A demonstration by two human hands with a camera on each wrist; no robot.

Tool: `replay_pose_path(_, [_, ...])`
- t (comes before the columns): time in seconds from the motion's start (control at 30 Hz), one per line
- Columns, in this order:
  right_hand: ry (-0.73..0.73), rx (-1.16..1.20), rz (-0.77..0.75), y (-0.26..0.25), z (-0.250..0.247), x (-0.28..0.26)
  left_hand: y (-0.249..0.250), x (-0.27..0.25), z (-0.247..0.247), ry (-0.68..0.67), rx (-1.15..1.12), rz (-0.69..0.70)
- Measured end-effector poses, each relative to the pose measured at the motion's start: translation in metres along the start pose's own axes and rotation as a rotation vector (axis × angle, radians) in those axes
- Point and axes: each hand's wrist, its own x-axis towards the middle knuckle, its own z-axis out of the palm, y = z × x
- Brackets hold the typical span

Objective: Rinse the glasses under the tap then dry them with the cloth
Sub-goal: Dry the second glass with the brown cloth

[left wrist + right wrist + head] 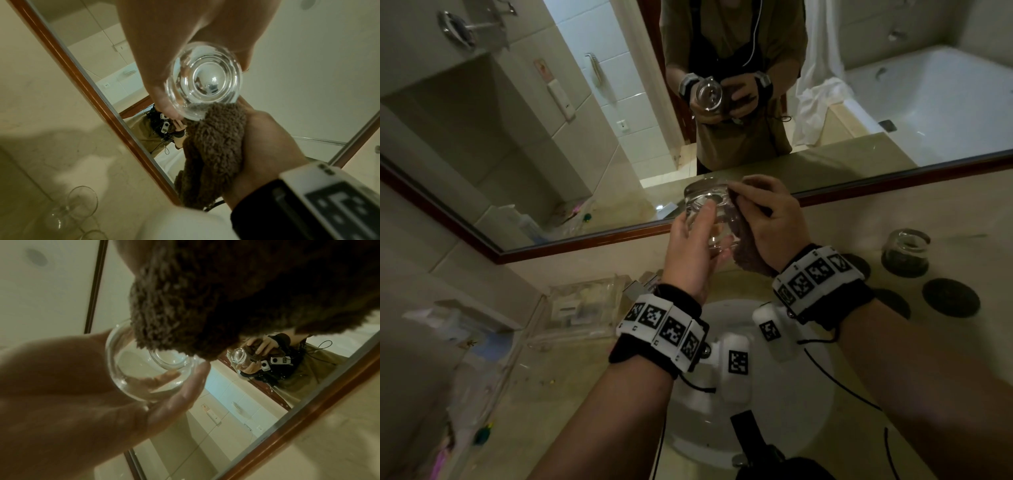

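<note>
We see two glasses: left hand [690, 255] fingers grip one glass [710, 214], right hand [767, 219] fingers pinch brown cloth [748, 246] against it; second glass [905, 251] on tabletop [893, 212].

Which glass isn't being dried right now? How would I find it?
Start at the white sink and look right along the counter, below the mirror. The spare glass stands on a dark round coaster, beside bare coasters. No hand touches it; the other glass is held up against the brown cloth.
</note>
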Motion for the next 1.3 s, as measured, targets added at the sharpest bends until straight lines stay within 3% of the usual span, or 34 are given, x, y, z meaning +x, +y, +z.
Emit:
replay_pose_path(0.07, [-0.058, 0.007, 0.024, 0.0, 0.0, -0.002, -0.001, 0.004, 0.003, 0.045, 0.011, 0.006])
replay_pose_path(0.13, [-0.073, -0.04, -0.045, 0.0, 0.003, -0.007, -0.002, 0.007, 0.003, 0.075, 0.022, 0.021])
replay_pose_path(0.27, [0.04, -0.119, -0.181, 0.001, 0.01, -0.01, -0.004, 0.014, 0.0, 0.068, 0.034, 0.046])
replay_pose_path(0.33, [0.076, -0.092, -0.097, 0.002, 0.011, -0.005, -0.005, 0.016, -0.002, 0.031, 0.022, 0.026])
replay_pose_path(0.43, [0.011, -0.038, 0.085, 0.005, 0.013, 0.003, -0.006, 0.016, -0.005, 0.005, -0.026, -0.001])
replay_pose_path(0.5, [-0.013, -0.041, 0.119, 0.006, 0.016, 0.006, -0.008, 0.017, -0.006, 0.024, -0.044, 0.001])
replay_pose_path(0.63, [-0.009, -0.084, 0.053, 0.002, 0.021, 0.004, -0.011, 0.022, -0.006, 0.132, 0.021, 0.062])
replay_pose_path(0.73, [0.044, -0.125, -0.059, -0.003, 0.023, -0.001, -0.007, 0.025, -0.007, 0.113, 0.005, 0.087])
replay_pose_path(0.93, [0.074, 0.138, 0.18, 0.002, 0.017, 0.013, 0.0, 0.022, -0.003, 0.051, -0.019, 0.089])
replay_pose_path(1.03, [0.053, 0.094, 0.163, 0.0, 0.014, 0.012, -0.001, 0.024, -0.001, 0.081, 0.012, 0.106])
replay_pose_path(1.17, [0.091, -0.066, -0.032, -0.004, 0.015, 0.001, 0.001, 0.024, 0.0, 0.084, 0.052, 0.132])
replay_pose_path(1.3, [0.119, 0.115, 0.13, -0.002, 0.01, 0.006, 0.004, 0.021, -0.001, -0.006, 0.009, 0.079])
